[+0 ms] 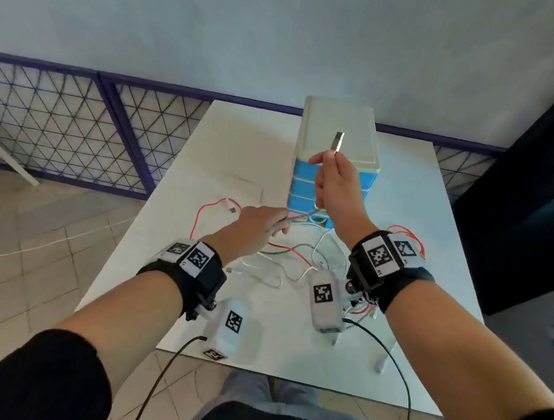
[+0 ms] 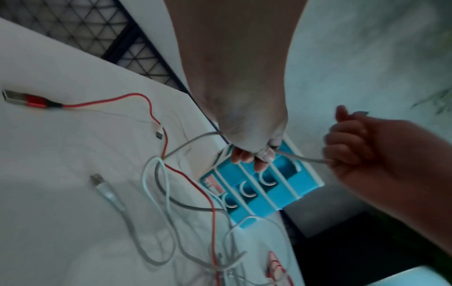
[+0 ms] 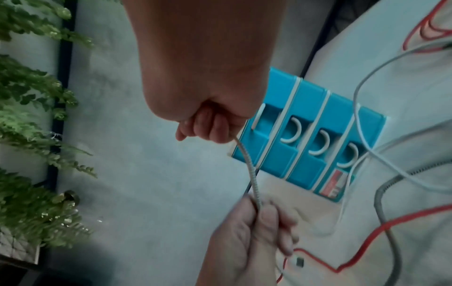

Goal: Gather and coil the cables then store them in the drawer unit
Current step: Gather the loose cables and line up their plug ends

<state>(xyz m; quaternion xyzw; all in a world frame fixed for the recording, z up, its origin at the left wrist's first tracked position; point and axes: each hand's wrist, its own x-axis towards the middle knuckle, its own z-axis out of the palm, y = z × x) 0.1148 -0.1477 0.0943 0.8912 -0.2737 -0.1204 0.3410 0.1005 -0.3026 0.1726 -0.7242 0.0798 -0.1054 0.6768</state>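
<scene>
My right hand (image 1: 329,162) is raised in front of the blue drawer unit (image 1: 340,131) and grips a grey braided cable (image 1: 302,216) just below its metal USB plug (image 1: 338,141). My left hand (image 1: 275,225) pinches the same cable lower down, and the stretch between the two hands is taut (image 2: 303,158) (image 3: 249,170). The rest of this cable trails over the white table (image 1: 407,196) among a red cable (image 1: 207,207) and a white cable (image 1: 262,271). All drawers of the unit (image 3: 310,135) look closed.
A second bunch of red cable (image 1: 406,235) lies by my right wrist. The table's near edge is close to my body. A dark mesh fence (image 1: 55,125) stands to the left, a dark panel (image 1: 524,218) and a plant (image 3: 31,135) to the right.
</scene>
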